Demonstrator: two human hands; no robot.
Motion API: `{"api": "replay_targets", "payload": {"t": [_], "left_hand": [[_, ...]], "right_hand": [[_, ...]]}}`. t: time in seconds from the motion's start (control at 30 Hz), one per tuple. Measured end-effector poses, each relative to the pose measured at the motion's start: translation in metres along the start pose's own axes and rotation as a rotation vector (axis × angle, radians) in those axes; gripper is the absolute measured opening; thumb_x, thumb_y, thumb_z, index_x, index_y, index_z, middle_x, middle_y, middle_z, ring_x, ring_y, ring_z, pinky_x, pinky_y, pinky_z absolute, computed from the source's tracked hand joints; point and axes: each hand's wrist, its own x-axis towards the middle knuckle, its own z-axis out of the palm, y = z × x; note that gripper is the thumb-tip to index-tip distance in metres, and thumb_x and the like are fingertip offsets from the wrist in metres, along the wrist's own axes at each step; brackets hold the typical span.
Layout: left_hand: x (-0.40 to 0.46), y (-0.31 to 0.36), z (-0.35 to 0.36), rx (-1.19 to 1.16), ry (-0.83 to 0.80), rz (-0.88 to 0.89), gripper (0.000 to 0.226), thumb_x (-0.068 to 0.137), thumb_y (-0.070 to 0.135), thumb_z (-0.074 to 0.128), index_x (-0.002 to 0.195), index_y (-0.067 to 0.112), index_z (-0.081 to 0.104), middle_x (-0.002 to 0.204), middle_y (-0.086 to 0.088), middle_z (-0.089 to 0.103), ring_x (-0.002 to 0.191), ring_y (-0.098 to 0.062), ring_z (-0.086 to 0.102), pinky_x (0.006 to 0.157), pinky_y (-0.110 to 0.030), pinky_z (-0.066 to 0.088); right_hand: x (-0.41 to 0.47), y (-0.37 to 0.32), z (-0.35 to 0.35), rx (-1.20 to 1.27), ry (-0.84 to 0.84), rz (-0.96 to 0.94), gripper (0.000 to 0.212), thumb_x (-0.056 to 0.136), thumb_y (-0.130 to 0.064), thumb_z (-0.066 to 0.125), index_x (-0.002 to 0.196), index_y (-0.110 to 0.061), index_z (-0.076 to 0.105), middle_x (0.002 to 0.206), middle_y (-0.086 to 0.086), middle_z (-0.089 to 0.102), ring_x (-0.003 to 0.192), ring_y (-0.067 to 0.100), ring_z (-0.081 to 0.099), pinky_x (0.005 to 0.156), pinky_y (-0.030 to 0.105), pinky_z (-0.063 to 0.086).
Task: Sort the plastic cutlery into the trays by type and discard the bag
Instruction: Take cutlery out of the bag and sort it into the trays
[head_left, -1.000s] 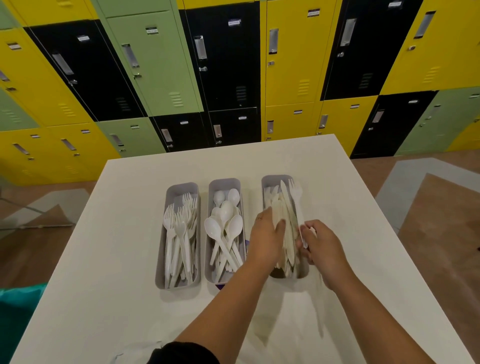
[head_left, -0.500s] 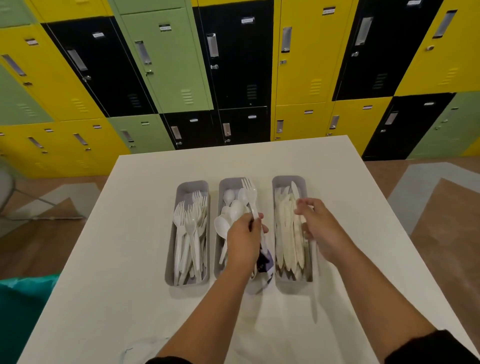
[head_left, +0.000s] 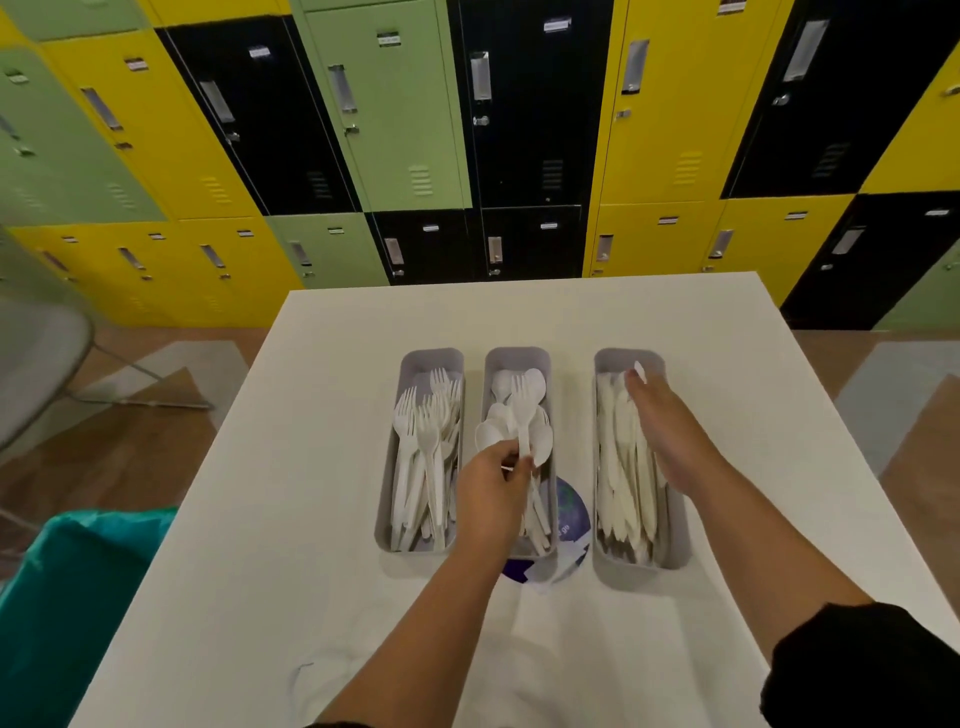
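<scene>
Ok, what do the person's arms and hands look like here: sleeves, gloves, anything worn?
Both hands are bare: left hand, right hand. No gloves, rings or watch show. Forearms are uncovered; a black sleeve covers the right upper arm, and a sliver of black shows on the left.

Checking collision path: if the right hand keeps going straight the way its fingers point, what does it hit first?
The right hand points away along the knife tray. Likely first contact: the tray's far wall just beyond the fingertips, then bare table. Hand height over the knives is unclear.
</scene>
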Motion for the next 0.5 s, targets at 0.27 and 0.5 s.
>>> {"api": "replay_targets", "payload": {"t": [0.27, 0.5], "left_hand": [[-0.008, -0.022, -0.030, -0.017, 0.265, -0.061, 0.020, 0.093, 0.017, 0.056, 0.109, 0.010, 0.064, 0.088, 0.005, 0.061, 0.073, -0.003, 0.054, 0.059, -0.006, 0.039], [0.003, -0.062, -0.065, 0.082, 0.343, -0.151, 0.017, 0.091, 0.015, 0.057, 0.105, 0.008, 0.062, 0.098, -0.009, 0.067, 0.079, -0.017, 0.057, 0.068, -0.024, 0.040]], "right_hand": [[-0.046, 0.022, 0.019, -0.164, 0.076, -0.141, 0.043, 0.097, -0.023, 0.045, 0.139, -0.016, 0.043, 0.147, 0.005, 0.041, 0.135, 0.019, 0.038, 0.105, 0.027, 0.029], [-0.080, 0.031, 0.042, -0.115, 0.088, -0.162, 0.036, 0.095, -0.013, 0.048, 0.131, -0.015, 0.052, 0.137, 0.004, 0.051, 0.128, 0.017, 0.045, 0.105, 0.029, 0.035]]}}
